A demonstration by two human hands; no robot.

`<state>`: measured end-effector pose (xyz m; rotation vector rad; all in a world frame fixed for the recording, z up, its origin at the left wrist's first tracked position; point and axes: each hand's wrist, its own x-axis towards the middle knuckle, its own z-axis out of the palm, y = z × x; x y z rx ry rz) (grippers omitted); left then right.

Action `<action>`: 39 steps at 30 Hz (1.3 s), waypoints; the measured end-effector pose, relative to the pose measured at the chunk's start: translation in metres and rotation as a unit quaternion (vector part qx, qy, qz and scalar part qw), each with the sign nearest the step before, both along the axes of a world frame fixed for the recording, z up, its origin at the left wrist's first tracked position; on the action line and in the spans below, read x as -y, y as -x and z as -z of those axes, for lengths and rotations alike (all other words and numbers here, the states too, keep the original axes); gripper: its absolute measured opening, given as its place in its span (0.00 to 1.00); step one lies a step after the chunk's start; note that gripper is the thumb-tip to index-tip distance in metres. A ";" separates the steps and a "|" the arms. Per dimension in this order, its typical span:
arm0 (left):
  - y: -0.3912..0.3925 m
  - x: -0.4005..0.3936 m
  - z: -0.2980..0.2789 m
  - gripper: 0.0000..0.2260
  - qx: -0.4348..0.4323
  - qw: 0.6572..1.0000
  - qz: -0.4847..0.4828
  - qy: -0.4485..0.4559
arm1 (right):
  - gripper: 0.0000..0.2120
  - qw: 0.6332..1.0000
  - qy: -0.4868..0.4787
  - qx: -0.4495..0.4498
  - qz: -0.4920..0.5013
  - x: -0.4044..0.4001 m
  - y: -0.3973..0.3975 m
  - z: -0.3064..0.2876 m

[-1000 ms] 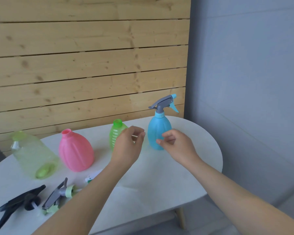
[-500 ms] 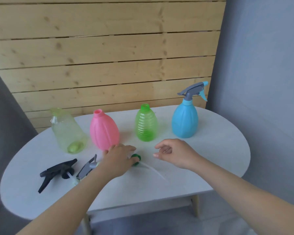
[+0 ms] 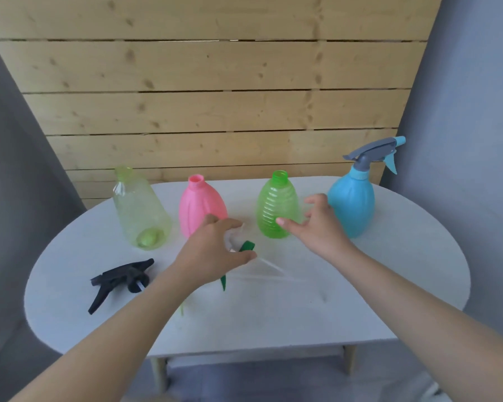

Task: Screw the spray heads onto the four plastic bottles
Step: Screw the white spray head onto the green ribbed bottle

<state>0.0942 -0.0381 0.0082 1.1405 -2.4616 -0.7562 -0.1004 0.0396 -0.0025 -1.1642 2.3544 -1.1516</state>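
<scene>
Left hand point(image 3: 212, 253) grips the green spray head point(image 3: 246, 247) mid-table; right hand point(image 3: 317, 224) spread wide beside the green bottle point(image 3: 276, 204).

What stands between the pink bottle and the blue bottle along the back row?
In the head view, the green ribbed bottle, still uncapped, stands between the pink bottle and the blue bottle. The right hand is open just beside it.

**Soft, even daylight with wide-angle bending**

Bright, diffuse light fills the room with no glare. Only faint shadows sit under the bottles on the white table point(image 3: 389, 285). The wood wall's point(image 3: 215, 111) edges lean inward from lens distortion. The left hand point(image 3: 212, 253) is slightly blurred; overall detail is soft.
</scene>
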 end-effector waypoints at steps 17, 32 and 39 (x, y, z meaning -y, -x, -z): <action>-0.026 0.008 -0.004 0.19 -0.052 0.989 -0.053 -0.130 | 0.38 0.994 0.057 0.004 -0.098 -0.003 0.001 -0.019; -0.038 0.005 -0.010 0.17 -0.113 0.961 -0.031 -0.251 | 0.42 0.968 -0.155 -0.178 -0.082 -0.106 0.039 -0.030; -0.036 0.004 -0.009 0.14 -0.129 0.961 -0.032 -0.243 | 0.42 0.960 -0.158 -0.190 -0.131 -0.111 0.039 -0.025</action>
